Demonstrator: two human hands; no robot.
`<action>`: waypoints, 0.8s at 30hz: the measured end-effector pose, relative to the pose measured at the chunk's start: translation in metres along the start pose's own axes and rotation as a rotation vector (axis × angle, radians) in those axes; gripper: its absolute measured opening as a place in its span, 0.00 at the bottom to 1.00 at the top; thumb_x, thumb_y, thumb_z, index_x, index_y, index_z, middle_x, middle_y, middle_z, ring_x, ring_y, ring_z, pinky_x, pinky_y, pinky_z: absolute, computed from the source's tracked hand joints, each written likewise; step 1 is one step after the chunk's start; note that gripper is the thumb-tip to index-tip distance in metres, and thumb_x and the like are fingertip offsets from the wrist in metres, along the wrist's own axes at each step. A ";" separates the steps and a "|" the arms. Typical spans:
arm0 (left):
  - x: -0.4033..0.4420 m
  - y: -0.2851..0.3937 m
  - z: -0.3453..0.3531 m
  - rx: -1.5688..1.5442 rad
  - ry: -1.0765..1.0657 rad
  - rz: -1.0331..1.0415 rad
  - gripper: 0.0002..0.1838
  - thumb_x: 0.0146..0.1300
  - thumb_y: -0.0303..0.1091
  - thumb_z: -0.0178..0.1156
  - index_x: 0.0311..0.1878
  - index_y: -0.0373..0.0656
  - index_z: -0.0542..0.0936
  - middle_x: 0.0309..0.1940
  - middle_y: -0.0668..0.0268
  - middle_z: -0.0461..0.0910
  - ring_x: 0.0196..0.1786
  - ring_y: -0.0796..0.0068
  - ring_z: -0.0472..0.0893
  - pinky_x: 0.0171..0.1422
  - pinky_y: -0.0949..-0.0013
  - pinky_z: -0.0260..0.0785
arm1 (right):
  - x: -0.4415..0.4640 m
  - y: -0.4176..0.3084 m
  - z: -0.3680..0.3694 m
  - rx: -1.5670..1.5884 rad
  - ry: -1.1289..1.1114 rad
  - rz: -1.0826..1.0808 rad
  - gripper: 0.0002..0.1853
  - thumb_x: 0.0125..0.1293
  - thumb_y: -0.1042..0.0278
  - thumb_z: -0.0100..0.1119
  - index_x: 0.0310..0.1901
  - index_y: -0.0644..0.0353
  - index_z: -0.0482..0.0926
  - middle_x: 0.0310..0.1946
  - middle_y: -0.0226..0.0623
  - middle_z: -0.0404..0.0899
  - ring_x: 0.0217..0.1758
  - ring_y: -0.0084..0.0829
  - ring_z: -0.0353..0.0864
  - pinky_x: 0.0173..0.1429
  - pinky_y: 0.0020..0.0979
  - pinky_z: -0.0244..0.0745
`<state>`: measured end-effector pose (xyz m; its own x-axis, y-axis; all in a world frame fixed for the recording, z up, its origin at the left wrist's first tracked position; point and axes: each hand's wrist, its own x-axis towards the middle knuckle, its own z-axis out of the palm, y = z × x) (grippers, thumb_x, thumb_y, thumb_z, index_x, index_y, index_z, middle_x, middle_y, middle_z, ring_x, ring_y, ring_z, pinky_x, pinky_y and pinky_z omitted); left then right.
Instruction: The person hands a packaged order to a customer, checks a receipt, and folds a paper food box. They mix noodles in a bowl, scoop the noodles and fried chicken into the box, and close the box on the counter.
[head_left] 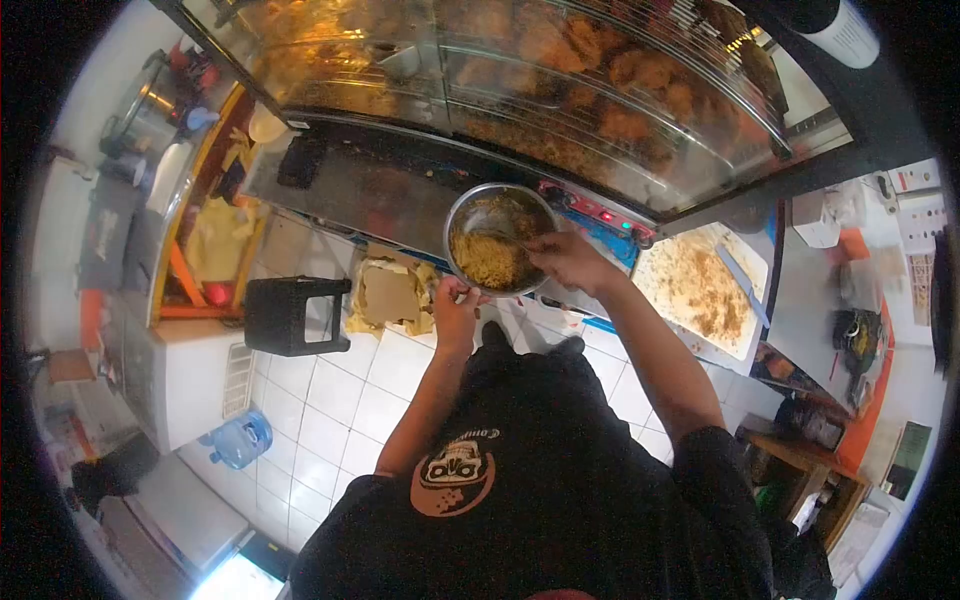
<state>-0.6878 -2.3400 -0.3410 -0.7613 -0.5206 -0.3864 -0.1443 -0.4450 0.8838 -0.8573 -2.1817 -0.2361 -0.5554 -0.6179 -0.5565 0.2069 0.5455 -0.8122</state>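
Observation:
A round metal bowl sits in front of me, tilted so its inside shows. Inside lies yellow, crumbly food that looks like rice or noodles. My left hand is closed on the bowl's near left rim. Over the right side of the bowl, my right hand is closed around a thin utensil. Its far end reaches into the food, so its exact kind is hidden.
A glass display case with browned food stands ahead, above a dark counter. A white tray with brown crumbs and a long blade-like tool is at right. A black stool and water bottle stand left.

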 end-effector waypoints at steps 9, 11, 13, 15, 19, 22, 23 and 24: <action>-0.003 -0.002 0.003 0.030 0.013 0.000 0.10 0.62 0.18 0.54 0.39 0.42 0.65 0.35 0.65 0.70 0.34 0.70 0.83 0.24 0.74 0.62 | -0.002 0.013 0.050 -0.702 0.306 -0.193 0.16 0.56 0.65 0.55 0.47 0.55 0.80 0.38 0.49 0.81 0.41 0.51 0.80 0.50 0.46 0.76; -0.002 0.003 0.004 0.014 -0.012 0.001 0.11 0.63 0.21 0.56 0.40 0.45 0.65 0.34 0.67 0.70 0.34 0.70 0.83 0.24 0.74 0.61 | 0.002 0.000 0.048 -0.746 0.394 -0.304 0.17 0.57 0.66 0.56 0.49 0.51 0.80 0.35 0.52 0.81 0.39 0.52 0.81 0.47 0.45 0.77; -0.002 0.006 0.003 0.000 -0.032 -0.011 0.12 0.63 0.24 0.58 0.41 0.49 0.65 0.32 0.69 0.71 0.34 0.69 0.83 0.24 0.75 0.60 | 0.003 -0.012 0.043 -0.875 0.368 -0.350 0.18 0.57 0.66 0.56 0.51 0.49 0.80 0.34 0.53 0.81 0.37 0.52 0.81 0.45 0.45 0.77; 0.000 0.007 0.002 0.025 -0.051 0.046 0.11 0.62 0.23 0.58 0.40 0.48 0.66 0.32 0.69 0.71 0.34 0.69 0.83 0.23 0.75 0.60 | 0.010 -0.023 0.028 -1.036 0.258 -0.328 0.19 0.57 0.66 0.55 0.52 0.46 0.80 0.33 0.52 0.81 0.36 0.51 0.81 0.44 0.45 0.77; 0.001 0.017 0.003 -0.010 0.002 0.025 0.12 0.61 0.21 0.57 0.39 0.49 0.66 0.32 0.70 0.70 0.33 0.71 0.82 0.24 0.75 0.60 | 0.022 -0.025 -0.007 -1.076 0.188 -0.301 0.20 0.57 0.65 0.52 0.53 0.44 0.79 0.34 0.50 0.81 0.39 0.49 0.82 0.48 0.45 0.76; -0.005 0.024 0.009 -0.040 0.077 -0.021 0.12 0.59 0.19 0.57 0.37 0.48 0.67 0.32 0.70 0.70 0.32 0.74 0.79 0.24 0.75 0.61 | 0.015 -0.020 -0.024 -1.018 0.164 -0.224 0.19 0.58 0.65 0.51 0.52 0.44 0.80 0.38 0.48 0.81 0.43 0.48 0.81 0.52 0.45 0.74; -0.003 0.016 0.008 -0.013 0.097 0.009 0.11 0.59 0.19 0.57 0.36 0.47 0.67 0.31 0.70 0.70 0.33 0.75 0.78 0.25 0.74 0.62 | 0.010 -0.016 -0.025 -1.034 0.139 -0.211 0.19 0.58 0.65 0.51 0.52 0.45 0.80 0.39 0.48 0.81 0.44 0.47 0.80 0.52 0.45 0.74; 0.000 0.011 0.008 0.017 0.115 0.038 0.11 0.59 0.18 0.57 0.35 0.46 0.67 0.31 0.70 0.70 0.33 0.75 0.77 0.26 0.73 0.63 | 0.007 -0.015 -0.026 -1.047 0.116 -0.196 0.19 0.58 0.64 0.51 0.52 0.45 0.79 0.40 0.48 0.81 0.45 0.47 0.80 0.53 0.45 0.73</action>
<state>-0.6942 -2.3392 -0.3296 -0.6892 -0.6174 -0.3792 -0.1280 -0.4113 0.9025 -0.8852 -2.1796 -0.2229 -0.5883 -0.7202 -0.3676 -0.6577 0.6907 -0.3007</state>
